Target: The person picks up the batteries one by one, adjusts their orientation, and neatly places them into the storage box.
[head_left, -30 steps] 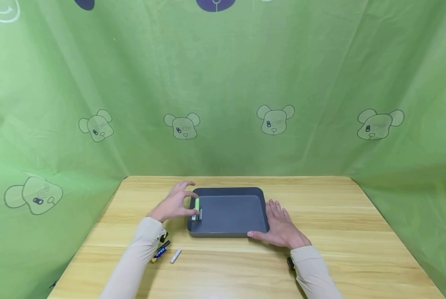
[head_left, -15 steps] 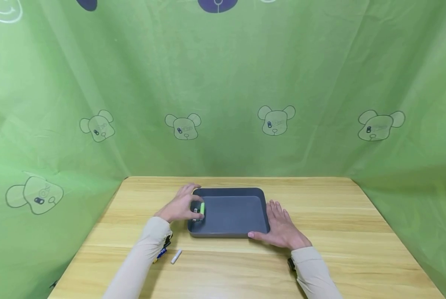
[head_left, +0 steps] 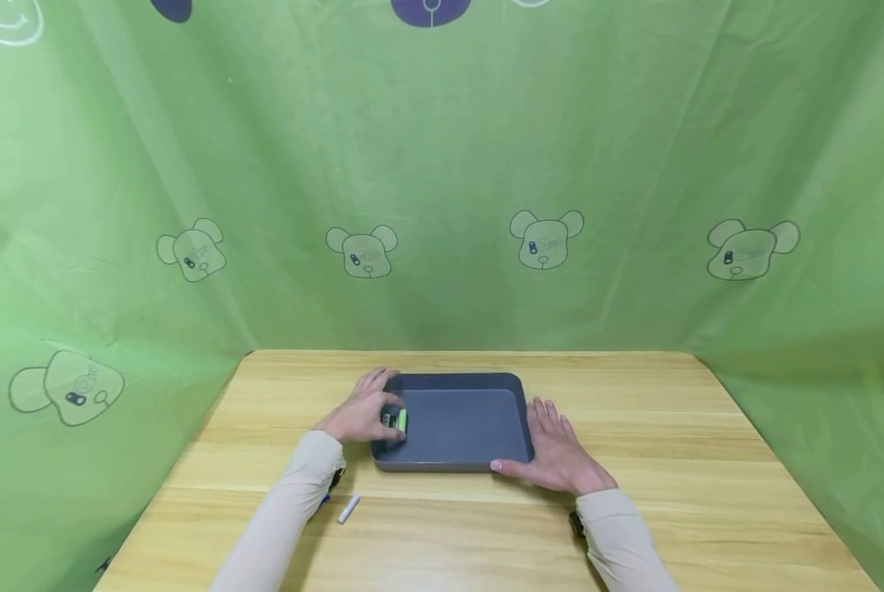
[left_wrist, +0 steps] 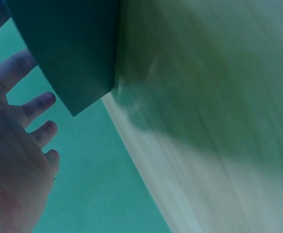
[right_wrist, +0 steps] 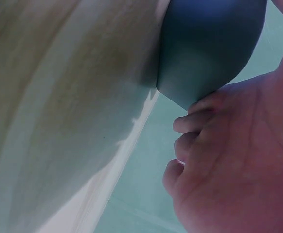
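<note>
A dark grey rectangular tray [head_left: 456,423] lies flat on the wooden table. Over its left end reaches my left hand [head_left: 362,413], pinching a light-green battery [head_left: 402,419] lengthwise between thumb and index finger, low inside the tray. Beside that battery, further left, other small batteries [head_left: 389,421] lie partly hidden by the fingers. My right hand [head_left: 560,450] rests with straight fingers along the tray's right wall, its thumb at the front rim. In the left wrist view the loose fingers of the left hand [left_wrist: 20,150] spread beside the tray wall [left_wrist: 73,53]; the batteries are out of sight there.
A white battery-like cylinder [head_left: 349,508] lies on the table in front of the tray. Next to it a small blue item [head_left: 325,500] is mostly covered by the left forearm. Green curtains [head_left: 442,304] with bear-head drawings hang around the table [head_left: 634,411].
My left hand has moved right and slightly toward me, lowering the green battery beside the others in the tray. The forearm now covers more of the loose items. The right hand has stayed put.
</note>
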`<action>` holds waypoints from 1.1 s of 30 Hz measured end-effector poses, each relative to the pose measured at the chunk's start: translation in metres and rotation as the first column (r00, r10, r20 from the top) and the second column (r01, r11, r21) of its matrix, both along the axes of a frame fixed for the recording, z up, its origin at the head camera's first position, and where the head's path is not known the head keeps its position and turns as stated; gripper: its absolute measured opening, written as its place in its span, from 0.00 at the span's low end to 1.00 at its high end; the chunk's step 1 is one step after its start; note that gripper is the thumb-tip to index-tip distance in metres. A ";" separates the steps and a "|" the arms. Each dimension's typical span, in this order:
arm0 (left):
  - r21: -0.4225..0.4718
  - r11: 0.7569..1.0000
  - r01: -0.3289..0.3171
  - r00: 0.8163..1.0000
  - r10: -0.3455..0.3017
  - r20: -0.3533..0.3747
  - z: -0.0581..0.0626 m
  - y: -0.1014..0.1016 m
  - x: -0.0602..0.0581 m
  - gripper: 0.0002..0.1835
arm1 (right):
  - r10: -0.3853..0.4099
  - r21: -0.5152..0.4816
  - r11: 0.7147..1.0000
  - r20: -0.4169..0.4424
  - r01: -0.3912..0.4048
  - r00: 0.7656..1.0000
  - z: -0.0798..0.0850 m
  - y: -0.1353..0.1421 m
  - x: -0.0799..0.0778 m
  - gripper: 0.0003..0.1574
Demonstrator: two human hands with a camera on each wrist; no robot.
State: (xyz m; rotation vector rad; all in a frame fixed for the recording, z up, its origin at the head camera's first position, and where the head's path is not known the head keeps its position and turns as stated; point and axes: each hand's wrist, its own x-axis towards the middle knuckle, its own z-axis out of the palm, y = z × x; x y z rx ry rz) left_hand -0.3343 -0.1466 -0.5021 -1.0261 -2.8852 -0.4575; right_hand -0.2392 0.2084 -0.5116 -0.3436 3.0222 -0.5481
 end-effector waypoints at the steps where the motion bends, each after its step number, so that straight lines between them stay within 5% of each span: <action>1: -0.002 1.000 -0.001 1.000 0.001 -0.001 -0.001 0.000 0.000 0.28 | 0.001 0.001 1.000 0.001 -0.001 1.000 0.000 0.000 0.000 0.82; 33: 0.010 0.999 -0.049 0.997 0.049 0.053 -0.014 -0.002 0.001 0.30 | -0.001 0.006 1.000 0.000 0.001 1.000 -0.002 0.001 -0.001 0.82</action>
